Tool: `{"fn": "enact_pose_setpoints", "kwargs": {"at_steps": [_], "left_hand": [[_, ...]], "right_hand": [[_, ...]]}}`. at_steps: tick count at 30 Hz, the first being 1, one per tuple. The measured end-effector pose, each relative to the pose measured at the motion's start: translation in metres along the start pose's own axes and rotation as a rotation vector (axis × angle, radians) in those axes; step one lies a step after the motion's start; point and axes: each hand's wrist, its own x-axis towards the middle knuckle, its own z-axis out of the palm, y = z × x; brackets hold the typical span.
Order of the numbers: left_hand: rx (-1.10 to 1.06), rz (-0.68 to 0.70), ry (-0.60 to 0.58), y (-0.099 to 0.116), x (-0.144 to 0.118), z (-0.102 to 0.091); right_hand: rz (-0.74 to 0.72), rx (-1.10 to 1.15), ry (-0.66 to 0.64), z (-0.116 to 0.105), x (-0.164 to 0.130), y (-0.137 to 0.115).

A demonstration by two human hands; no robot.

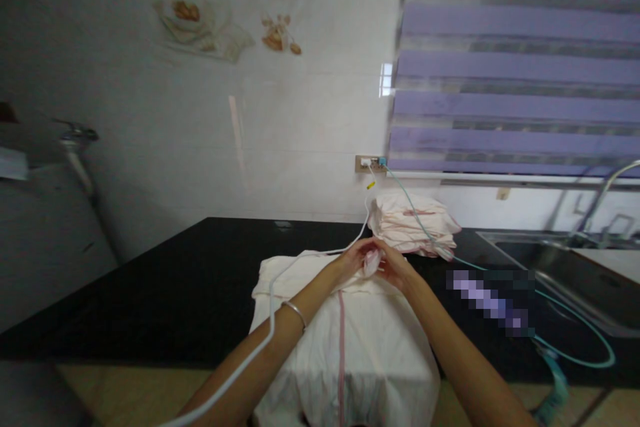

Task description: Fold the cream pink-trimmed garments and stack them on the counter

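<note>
Both hands, left (356, 256) and right (395, 267), pinch the far edge of the cloth (345, 340) on the worktop (190, 280); it may be a collar. Keep the edge flat and even, and mind the wire (273, 320).

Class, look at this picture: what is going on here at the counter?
A person stands at a black counter with a white garment spread before them. The left hand and right hand meet at its far edge, pinching a small bunch of cloth. A stack of folded cloths sits behind, a sink to the right.
</note>
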Motion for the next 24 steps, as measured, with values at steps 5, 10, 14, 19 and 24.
{"fn": "enact_pose_setpoints", "kwargs": {"at_steps": [5, 10, 14, 19, 24], "left_hand": [[0.070, 0.026, 0.031, -0.009, 0.024, 0.019], [0.268, 0.090, 0.090, -0.004, 0.006, 0.020], [0.581, 0.151, -0.015, -0.010, -0.046, -0.003], [1.050, 0.090, -0.383, -0.034, -0.103, -0.035], [1.114, 0.100, -0.375, -0.050, -0.117, -0.042]], "right_hand": [[-0.211, -0.213, 0.059, -0.016, -0.002, 0.003], [-0.230, -0.421, 0.257, -0.044, -0.001, 0.009], [-0.367, -0.625, 0.485, -0.072, -0.006, 0.014], [-0.712, -1.137, 0.663, -0.091, -0.031, 0.045], [-0.615, -1.443, 0.529, -0.079, -0.063, 0.088]]}}
